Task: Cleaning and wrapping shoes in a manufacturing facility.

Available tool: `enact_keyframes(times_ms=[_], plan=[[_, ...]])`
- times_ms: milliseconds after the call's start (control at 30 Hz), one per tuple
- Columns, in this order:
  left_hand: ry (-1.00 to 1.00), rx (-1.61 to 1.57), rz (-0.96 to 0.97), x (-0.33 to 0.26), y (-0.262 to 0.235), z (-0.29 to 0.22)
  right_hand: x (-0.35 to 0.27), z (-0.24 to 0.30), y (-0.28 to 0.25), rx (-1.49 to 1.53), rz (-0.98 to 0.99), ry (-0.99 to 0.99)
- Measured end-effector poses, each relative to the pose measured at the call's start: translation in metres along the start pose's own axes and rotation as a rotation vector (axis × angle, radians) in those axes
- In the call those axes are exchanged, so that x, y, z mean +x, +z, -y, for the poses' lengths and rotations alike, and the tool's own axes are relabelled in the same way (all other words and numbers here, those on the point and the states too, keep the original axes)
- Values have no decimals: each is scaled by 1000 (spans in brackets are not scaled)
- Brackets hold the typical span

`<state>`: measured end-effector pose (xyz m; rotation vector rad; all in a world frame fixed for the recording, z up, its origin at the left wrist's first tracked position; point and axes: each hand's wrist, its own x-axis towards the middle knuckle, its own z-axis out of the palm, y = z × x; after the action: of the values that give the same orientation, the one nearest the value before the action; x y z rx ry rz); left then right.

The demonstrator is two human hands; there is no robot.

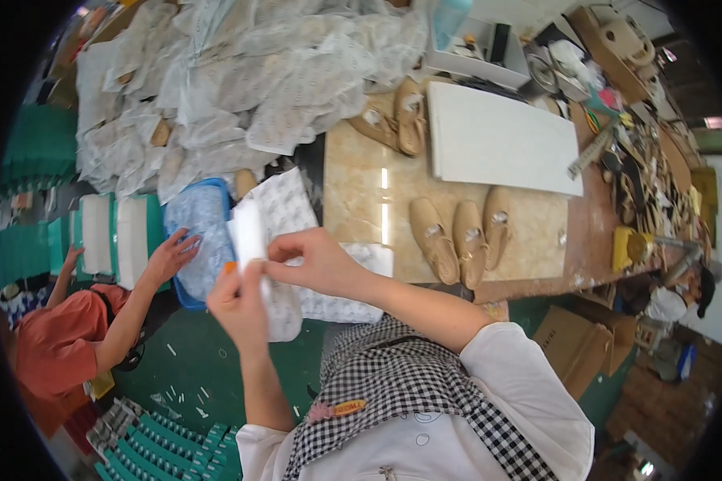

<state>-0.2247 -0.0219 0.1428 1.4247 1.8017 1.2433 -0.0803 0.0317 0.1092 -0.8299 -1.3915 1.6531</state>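
A folded white sheet [249,227], slightly blurred, stands up between my hands. My left hand [243,305], with an orange band on one finger, is closed round its lower end. The fingers of my right hand [317,260] are pinched at the sheet's right side, close to the left fingertips. Printed white sheets [285,202] lie behind and beneath my hands, and another white printed stack [349,280] spreads under my right wrist. Left of my hands stands a blue basket [187,303] of clear bluish packets, partly hidden by a co-worker's hand [172,255].
Tan flat shoes [469,240] stand on the marbled tabletop [353,196], with another pair [397,120] behind. A white board [501,136] lies at the back right. Bagged items [241,72] pile up at the back left. A person in orange-red [68,333] works at my left.
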Motion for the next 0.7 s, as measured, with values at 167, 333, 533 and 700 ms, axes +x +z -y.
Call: enact_keyframes(times_ms=[167,333,533,700], plan=[[-87,-87,151,-13,29,12,-118,-40,-117,-373,-397,260],[-12,37,316,-21,57,-3,-291,-157,-268,-1553,-1320,373],[171,292,360,-30,96,-6,-307,-109,-268,-866,-954,618],[235,433,369,-40,109,7,-236,70,-169,-711,-295,532]])
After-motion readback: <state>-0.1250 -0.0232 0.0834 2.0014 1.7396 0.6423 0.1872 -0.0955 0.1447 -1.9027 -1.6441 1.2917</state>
